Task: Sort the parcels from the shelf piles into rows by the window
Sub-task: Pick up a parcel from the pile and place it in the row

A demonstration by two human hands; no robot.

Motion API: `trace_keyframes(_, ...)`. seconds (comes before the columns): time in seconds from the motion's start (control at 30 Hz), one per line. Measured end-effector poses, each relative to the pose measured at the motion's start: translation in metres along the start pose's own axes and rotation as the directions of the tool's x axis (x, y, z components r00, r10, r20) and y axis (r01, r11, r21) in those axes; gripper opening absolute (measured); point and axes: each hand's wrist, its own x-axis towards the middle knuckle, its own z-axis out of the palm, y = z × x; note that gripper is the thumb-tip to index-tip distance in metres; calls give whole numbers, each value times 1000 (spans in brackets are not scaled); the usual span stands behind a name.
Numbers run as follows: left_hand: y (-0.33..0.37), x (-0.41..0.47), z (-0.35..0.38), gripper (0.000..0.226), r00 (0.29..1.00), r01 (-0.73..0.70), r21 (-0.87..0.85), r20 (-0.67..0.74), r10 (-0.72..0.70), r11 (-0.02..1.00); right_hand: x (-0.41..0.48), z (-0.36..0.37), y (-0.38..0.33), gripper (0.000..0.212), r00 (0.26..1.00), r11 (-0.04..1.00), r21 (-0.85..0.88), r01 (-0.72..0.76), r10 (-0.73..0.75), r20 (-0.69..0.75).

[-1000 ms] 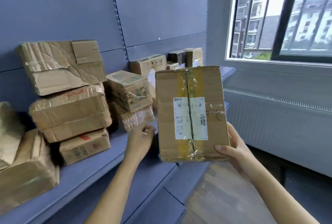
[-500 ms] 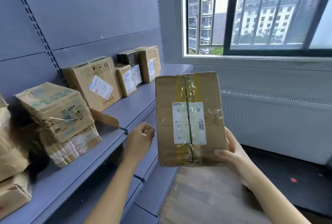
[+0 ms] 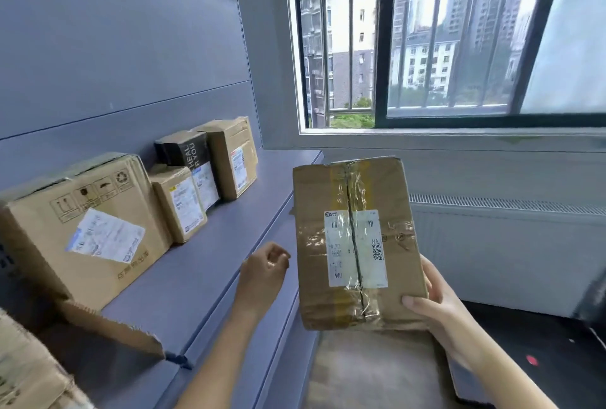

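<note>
My right hand (image 3: 441, 312) grips a taped brown parcel (image 3: 357, 241) by its lower right corner and holds it upright in the air, white label facing me. My left hand (image 3: 262, 274) hovers just left of it with fingers loosely curled and nothing in it, above the blue shelf (image 3: 210, 264). A row of parcels stands along the shelf's back panel toward the window (image 3: 426, 47): a large carton (image 3: 82, 228), a small box (image 3: 178, 203), a black box (image 3: 188, 152) and a tan box (image 3: 231, 156).
A torn cardboard flap (image 3: 111, 326) juts out from the big carton over the shelf. A crumpled parcel (image 3: 26, 372) lies at the bottom left. A white radiator (image 3: 508, 251) runs under the window sill. Bare shelf surface stretches in front of the row.
The view has swung right from the piles toward the window end of the shelf. My right hand kept hold of the parcel; my left hand came off the shelf and stays beside it.
</note>
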Motion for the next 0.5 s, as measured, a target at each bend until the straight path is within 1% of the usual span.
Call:
trace_keyframes(0.1,-8,24,9,23,1000,-6,0,28,6,1000,22,-5,8,89,1000,1000,6,-14,15,-19)
trace_keyframes(0.2,-17,45,18,24,998,-3,21,61,2,1000,45,-9,16,90,999,1000,19,-25,25,-33)
trace_keyframes(0.5,-27,123,61,26,998,51,42,31,-53,998,135,-47,35,90,999,998,51,-45,44,11)
